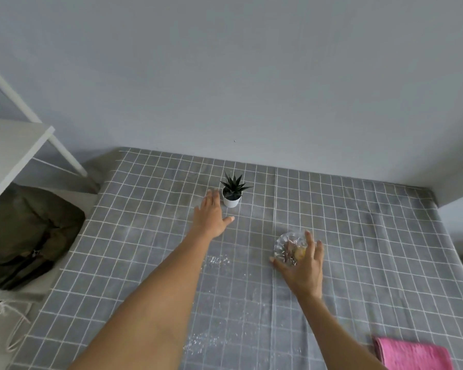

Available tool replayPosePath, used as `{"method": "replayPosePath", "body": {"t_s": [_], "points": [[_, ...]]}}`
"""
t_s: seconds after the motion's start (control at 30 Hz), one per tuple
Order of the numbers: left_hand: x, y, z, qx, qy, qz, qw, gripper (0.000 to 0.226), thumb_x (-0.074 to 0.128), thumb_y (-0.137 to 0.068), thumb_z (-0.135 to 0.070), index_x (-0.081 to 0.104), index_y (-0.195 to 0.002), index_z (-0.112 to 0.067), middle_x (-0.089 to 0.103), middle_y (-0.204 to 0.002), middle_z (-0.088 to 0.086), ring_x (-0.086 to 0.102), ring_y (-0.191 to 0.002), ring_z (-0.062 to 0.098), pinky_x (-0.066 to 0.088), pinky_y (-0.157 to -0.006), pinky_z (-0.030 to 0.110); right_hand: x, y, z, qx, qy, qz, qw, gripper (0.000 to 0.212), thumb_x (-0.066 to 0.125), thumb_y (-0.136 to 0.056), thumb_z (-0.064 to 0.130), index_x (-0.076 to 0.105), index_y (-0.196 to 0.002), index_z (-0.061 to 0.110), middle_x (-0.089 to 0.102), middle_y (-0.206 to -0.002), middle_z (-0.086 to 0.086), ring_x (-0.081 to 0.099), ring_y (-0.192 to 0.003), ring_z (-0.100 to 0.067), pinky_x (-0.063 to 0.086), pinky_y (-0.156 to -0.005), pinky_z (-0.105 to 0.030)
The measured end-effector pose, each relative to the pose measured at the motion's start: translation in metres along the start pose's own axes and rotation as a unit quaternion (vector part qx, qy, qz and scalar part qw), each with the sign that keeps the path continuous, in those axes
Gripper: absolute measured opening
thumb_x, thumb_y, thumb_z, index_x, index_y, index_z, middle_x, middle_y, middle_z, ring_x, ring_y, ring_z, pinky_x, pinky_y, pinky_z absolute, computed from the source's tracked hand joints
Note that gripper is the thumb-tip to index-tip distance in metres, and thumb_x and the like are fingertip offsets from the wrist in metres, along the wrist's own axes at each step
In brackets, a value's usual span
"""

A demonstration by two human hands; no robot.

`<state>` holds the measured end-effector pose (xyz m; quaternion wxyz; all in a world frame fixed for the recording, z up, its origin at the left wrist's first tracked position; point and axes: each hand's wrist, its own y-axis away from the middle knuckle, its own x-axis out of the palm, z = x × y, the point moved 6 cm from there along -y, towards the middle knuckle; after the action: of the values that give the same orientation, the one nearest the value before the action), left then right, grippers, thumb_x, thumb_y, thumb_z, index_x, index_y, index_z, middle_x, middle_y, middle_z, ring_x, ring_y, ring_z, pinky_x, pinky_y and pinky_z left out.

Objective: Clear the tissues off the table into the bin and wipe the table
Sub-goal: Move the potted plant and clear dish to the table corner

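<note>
The table point(332, 209) carries a grey grid-pattern cloth. The left hand point(210, 217) extends toward 12 o'clock, fingers spread flat and holding nothing, just beside the small potted plant point(232, 192). The right hand point(302, 268) at 2 o'clock curls around the near rim of a glass bowl point(289, 245) with contents too blurred to identify. A pink cloth point(414, 355) lies at 4 o'clock. No tissues or bin can be made out. Pale specks point(215, 260) mark the centre.

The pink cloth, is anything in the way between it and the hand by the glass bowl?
Nothing visible. The pink cloth lies at the near right corner, and only bare checked tablecloth separates it from the right hand.
</note>
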<state>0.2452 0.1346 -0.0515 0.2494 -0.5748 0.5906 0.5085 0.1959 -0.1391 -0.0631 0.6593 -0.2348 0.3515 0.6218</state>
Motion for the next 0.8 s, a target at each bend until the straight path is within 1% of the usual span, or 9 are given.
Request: {"method": "replayPosePath", "body": {"t_s": [0.13,0.17,0.23,0.3,0.4,0.5,0.57,0.7,0.8], "points": [[-0.003,-0.019,-0.006,0.036,0.062,-0.065,0.995,0.099,0.065,-0.084,-0.05,0.009,-0.152,-0.005,0.01,-0.161,0.013,0.014,-0.148,0.027,0.022,-0.118,0.045,0.008,-0.006,0.007,-0.025,-0.004,-0.001,1.0,0.113,0.089,-0.059,0.043,0.023,-0.149,0.025,0.015,-0.155,-0.023,0.024,-0.141,-0.043,0.04,-0.103,-0.059],[-0.004,-0.021,-0.009,0.046,0.081,-0.081,0.992,0.097,0.068,-0.082,-0.048,0.015,-0.151,-0.005,0.014,-0.16,0.013,0.019,-0.147,0.027,0.024,-0.117,0.045,0.01,-0.007,0.009,-0.032,-0.007,-0.004,0.999,0.111,0.089,-0.06,0.041,0.025,-0.149,0.023,0.02,-0.153,-0.024,0.026,-0.139,-0.043,0.041,-0.102,-0.058],[-0.004,-0.026,-0.014,0.06,0.118,-0.108,0.985,0.091,0.073,-0.08,-0.042,0.026,-0.148,-0.005,0.023,-0.157,0.013,0.028,-0.143,0.029,0.03,-0.115,0.047,0.011,-0.008,0.013,-0.046,-0.006,-0.019,0.999,0.107,0.09,-0.06,0.037,0.03,-0.147,0.017,0.032,-0.145,-0.026,0.038,-0.132,-0.043,0.046,-0.097,-0.054],[-0.001,-0.028,-0.019,0.062,0.143,-0.123,0.98,0.086,0.073,-0.08,-0.04,0.031,-0.147,-0.007,0.028,-0.156,0.013,0.034,-0.14,0.031,0.033,-0.113,0.047,0.011,-0.008,0.014,-0.047,-0.002,-0.028,0.999,0.106,0.09,-0.06,0.035,0.033,-0.146,0.015,0.039,-0.14,-0.025,0.044,-0.125,-0.043,0.048,-0.094,-0.052],[0.004,-0.033,-0.026,0.053,0.165,-0.13,0.976,0.08,0.067,-0.086,-0.04,0.03,-0.148,-0.007,0.026,-0.157,0.01,0.036,-0.14,0.028,0.032,-0.113,0.043,0.011,-0.009,0.014,-0.053,0.003,-0.035,0.998,0.105,0.091,-0.059,0.034,0.034,-0.146,0.014,0.042,-0.136,-0.024,0.046,-0.121,-0.041,0.049,-0.091,-0.052],[0.003,-0.038,-0.032,0.052,0.194,-0.138,0.97,0.071,0.065,-0.089,-0.032,0.033,-0.145,-0.005,0.04,-0.15,0.011,0.045,-0.133,0.028,0.04,-0.108,0.044,0.013,-0.011,0.013,-0.052,0.007,-0.035,0.998,0.105,0.09,-0.059,0.032,0.034,-0.146,0.016,0.042,-0.135,-0.024,0.045,-0.121,-0.041,0.048,-0.092,-0.053],[0.0,-0.037,-0.034,0.059,0.188,-0.15,0.969,0.067,0.064,-0.09,-0.027,0.033,-0.145,-0.003,0.044,-0.147,0.01,0.046,-0.132,0.027,0.04,-0.107,0.042,0.014,-0.012,0.012,-0.048,0.01,-0.033,0.998,0.105,0.09,-0.058,0.031,0.034,-0.145,0.017,0.041,-0.136,-0.024,0.043,-0.123,-0.041,0.046,-0.095,-0.055],[-0.007,-0.026,-0.028,0.06,0.149,-0.176,0.971,0.07,0.063,-0.091,-0.02,0.026,-0.149,-0.002,0.034,-0.154,0.01,0.036,-0.14,0.027,0.027,-0.116,0.042,0.015,-0.014,0.012,-0.035,0.009,-0.024,0.999,0.106,0.09,-0.057,0.03,0.033,-0.145,0.02,0.039,-0.137,-0.023,0.039,-0.126,-0.042,0.04,-0.099,-0.059],[-0.014,-0.014,-0.018,0.056,0.13,-0.182,0.973,0.072,0.061,-0.092,-0.017,0.021,-0.15,-0.002,0.027,-0.156,0.011,0.031,-0.142,0.028,0.026,-0.118,0.037,0.013,-0.014,0.019,-0.045,0.01,-0.022,0.999,0.105,0.091,-0.055,0.026,0.036,-0.145,0.018,0.042,-0.131,-0.024,0.042,-0.12,-0.043,0.04,-0.098,-0.059]]}}
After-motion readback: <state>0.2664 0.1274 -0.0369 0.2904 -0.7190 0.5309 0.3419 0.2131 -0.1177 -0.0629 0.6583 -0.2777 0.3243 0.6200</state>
